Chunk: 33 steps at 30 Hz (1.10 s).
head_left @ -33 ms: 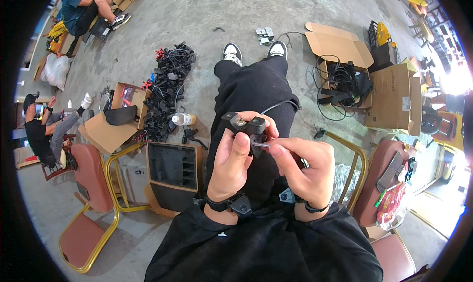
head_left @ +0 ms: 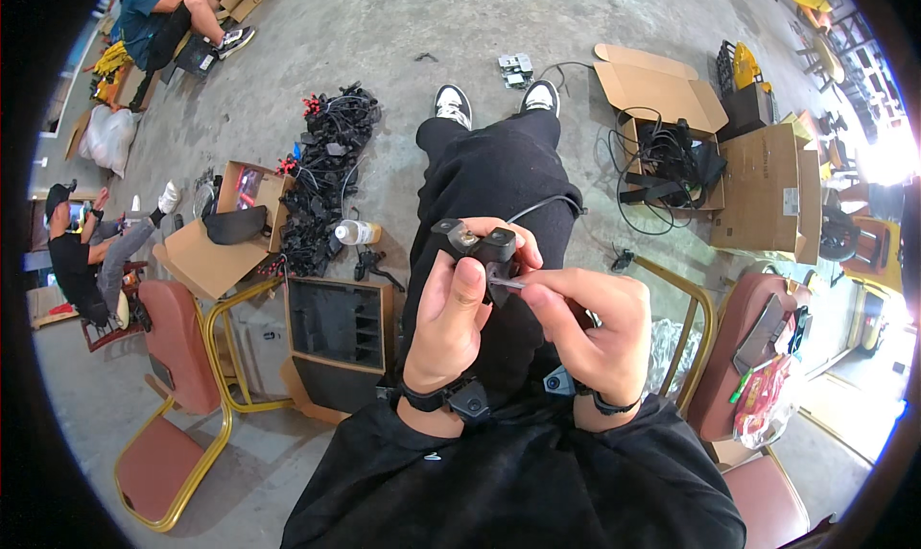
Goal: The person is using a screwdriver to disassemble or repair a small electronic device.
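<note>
Above my lap, my left hand (head_left: 443, 330) is closed around a small black device (head_left: 495, 248) made of two blocky black pieces. A grey cable (head_left: 539, 204) arcs over my trousers behind it. Between thumb and forefinger, my right hand (head_left: 602, 330) pinches a thin metal rod (head_left: 508, 283). The rod's far end meets the device's lower side. My right fingers cover its other end, so its exact kind does not show. Both wrists carry black straps, with a small black box (head_left: 468, 399) on the left one.
A heap of black gear (head_left: 331, 170) and a bottle (head_left: 358, 232) lie left of my legs. Beyond them is an open carton (head_left: 213, 251). At right stand a cable-filled box (head_left: 662, 88) and a tall carton (head_left: 763, 189). Chairs (head_left: 177, 343) flank me; two people sit far left.
</note>
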Motion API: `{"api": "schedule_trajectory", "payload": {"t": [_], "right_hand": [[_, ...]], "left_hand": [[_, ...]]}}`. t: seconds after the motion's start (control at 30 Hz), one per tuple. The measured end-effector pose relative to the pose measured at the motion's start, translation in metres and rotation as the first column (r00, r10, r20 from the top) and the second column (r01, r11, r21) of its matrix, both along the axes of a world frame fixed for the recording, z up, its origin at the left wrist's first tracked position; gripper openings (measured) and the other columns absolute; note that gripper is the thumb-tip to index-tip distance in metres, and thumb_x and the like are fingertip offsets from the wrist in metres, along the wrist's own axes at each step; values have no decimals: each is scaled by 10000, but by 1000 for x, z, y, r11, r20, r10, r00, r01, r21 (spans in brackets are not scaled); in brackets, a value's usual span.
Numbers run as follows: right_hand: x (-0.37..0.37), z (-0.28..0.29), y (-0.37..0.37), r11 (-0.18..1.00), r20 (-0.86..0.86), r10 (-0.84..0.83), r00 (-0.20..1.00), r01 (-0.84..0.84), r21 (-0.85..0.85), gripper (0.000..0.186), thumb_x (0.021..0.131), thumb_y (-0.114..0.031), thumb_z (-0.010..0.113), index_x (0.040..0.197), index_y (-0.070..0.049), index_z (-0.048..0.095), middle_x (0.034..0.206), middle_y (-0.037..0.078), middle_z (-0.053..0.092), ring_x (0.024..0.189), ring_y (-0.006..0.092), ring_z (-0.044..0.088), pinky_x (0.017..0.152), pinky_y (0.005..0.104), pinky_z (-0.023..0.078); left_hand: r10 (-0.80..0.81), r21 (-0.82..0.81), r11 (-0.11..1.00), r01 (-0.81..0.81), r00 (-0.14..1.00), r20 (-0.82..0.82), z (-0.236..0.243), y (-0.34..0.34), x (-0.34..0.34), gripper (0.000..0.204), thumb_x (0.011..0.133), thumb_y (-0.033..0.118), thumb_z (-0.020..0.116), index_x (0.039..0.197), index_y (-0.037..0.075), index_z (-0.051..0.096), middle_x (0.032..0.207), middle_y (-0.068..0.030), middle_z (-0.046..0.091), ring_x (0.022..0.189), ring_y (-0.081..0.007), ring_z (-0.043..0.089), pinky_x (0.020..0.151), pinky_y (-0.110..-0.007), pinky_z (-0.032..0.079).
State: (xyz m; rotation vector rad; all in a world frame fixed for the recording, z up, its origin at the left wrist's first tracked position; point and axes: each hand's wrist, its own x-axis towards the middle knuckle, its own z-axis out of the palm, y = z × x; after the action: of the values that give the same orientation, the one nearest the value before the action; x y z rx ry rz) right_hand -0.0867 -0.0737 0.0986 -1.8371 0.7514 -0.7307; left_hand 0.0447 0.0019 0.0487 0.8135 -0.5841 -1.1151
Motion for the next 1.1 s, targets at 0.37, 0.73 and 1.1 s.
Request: {"api": "schedule_trajectory", "payload": {"t": [0.37, 0.73, 1.1], "right_hand": [[5, -5, -6, 994, 101, 5, 995, 5, -108, 174, 761, -4, 768, 929, -49, 774, 731, 26, 580, 605, 114, 530, 547, 240, 385], [-3, 1, -4, 1000, -1, 17, 1000, -17, -22, 86, 846, -72, 741, 929, -51, 749, 629, 58, 587, 487, 147, 557, 466, 284, 418], [2, -8, -9, 982, 86, 0, 996, 16, -191, 168, 774, -56, 784, 940, -69, 760, 732, 53, 611, 590, 177, 602, 522, 295, 454]], "left_hand": [[95, 49, 995, -92, 992, -81, 1, -3, -2, 525, 1014, 520, 456, 1138, 12, 498, 987, -163, 543, 914, -237, 559, 832, -352, 472], [9, -59, 998, -9, 1000, 5, -3, -2, 1, 475, 991, 436, 573, 1194, 10, 518, 1045, -130, 584, 975, -177, 546, 895, -320, 429], [102, 50, 994, -99, 992, -69, -1, -4, -2, 459, 1042, 444, 407, 1129, 1, 492, 978, -164, 539, 893, -220, 544, 840, -344, 460]]}}
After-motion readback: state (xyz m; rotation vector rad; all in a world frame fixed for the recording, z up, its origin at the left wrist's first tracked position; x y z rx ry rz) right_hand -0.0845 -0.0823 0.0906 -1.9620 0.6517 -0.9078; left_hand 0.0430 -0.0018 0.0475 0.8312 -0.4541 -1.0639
